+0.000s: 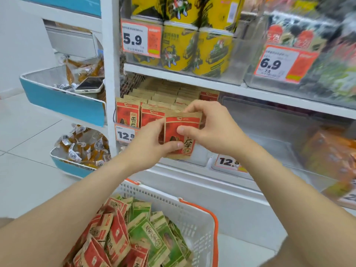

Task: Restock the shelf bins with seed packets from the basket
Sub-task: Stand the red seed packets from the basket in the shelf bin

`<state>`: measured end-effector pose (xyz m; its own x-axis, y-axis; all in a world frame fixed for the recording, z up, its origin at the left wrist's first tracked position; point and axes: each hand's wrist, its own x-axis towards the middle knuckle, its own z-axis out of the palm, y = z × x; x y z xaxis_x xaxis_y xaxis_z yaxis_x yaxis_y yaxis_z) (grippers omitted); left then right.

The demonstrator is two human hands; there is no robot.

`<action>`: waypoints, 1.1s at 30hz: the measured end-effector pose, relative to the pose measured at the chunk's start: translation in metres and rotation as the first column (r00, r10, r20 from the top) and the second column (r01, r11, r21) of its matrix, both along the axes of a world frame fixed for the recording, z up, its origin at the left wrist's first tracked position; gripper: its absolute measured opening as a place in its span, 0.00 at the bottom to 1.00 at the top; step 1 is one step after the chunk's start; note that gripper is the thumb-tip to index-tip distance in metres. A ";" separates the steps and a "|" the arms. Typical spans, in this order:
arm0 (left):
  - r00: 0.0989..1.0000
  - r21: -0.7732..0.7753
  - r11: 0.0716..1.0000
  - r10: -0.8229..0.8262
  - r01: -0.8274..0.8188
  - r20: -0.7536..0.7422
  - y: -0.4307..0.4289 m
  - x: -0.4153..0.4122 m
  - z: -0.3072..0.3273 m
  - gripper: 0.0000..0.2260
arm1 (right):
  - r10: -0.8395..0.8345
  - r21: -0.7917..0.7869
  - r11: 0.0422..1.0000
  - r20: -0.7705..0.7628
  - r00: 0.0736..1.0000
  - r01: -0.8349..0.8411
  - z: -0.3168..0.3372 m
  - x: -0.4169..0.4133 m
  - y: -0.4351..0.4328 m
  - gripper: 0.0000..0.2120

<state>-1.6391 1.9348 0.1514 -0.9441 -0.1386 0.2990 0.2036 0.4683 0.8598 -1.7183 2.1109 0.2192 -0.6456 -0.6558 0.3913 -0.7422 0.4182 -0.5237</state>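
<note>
Left hand: clamped on the red seed packets at their lower left, thumb across the front.
Packets' place: upright before the shelf bin, its rows at ten o'clock.
Handling: likely light, crinkly, pliable; a thin stack may fan, so grip both side edges.
Look: kraft paper, red panel, dark seed picture.
Basket: six o'clock, red and green packets heaped.
Right hand: pinching the top right, thumb on the face.
</note>
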 end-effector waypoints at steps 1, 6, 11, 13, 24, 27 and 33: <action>0.997 -0.099 0.994 0.043 -0.049 -0.060 0.004 -0.007 -0.002 0.20 | -0.025 -0.013 1.000 -0.039 0.999 0.025 0.001 -0.004 0.003 0.11; 0.935 -0.553 0.767 0.171 -0.325 -0.312 0.014 -0.035 -0.015 0.25 | -0.303 -0.190 0.948 -0.300 0.904 0.255 0.007 -0.022 0.018 0.12; 0.951 -0.812 0.494 0.151 -0.310 -0.271 0.015 -0.056 -0.028 0.31 | -0.246 -0.037 0.967 -0.372 0.895 0.251 -0.011 -0.052 0.027 0.15; 0.953 -0.847 0.437 0.158 -0.304 -0.260 0.016 -0.064 -0.033 0.32 | -0.218 0.119 0.945 -0.464 0.859 0.304 -0.023 -0.065 0.026 0.15; 0.924 -0.885 0.287 0.222 -0.366 -0.311 0.014 -0.080 -0.045 0.36 | -0.326 0.393 0.641 -0.639 0.697 0.660 -0.035 -0.115 -0.035 0.14; 0.922 -0.880 0.289 0.207 -0.376 -0.326 0.011 -0.082 -0.047 0.36 | -0.361 0.321 0.633 -0.683 0.635 0.705 -0.047 -0.138 -0.047 0.25; 0.930 -0.872 0.328 0.180 -0.364 -0.321 0.009 -0.085 -0.046 0.36 | -0.281 0.432 0.515 -0.731 0.622 0.741 -0.043 -0.147 -0.054 0.20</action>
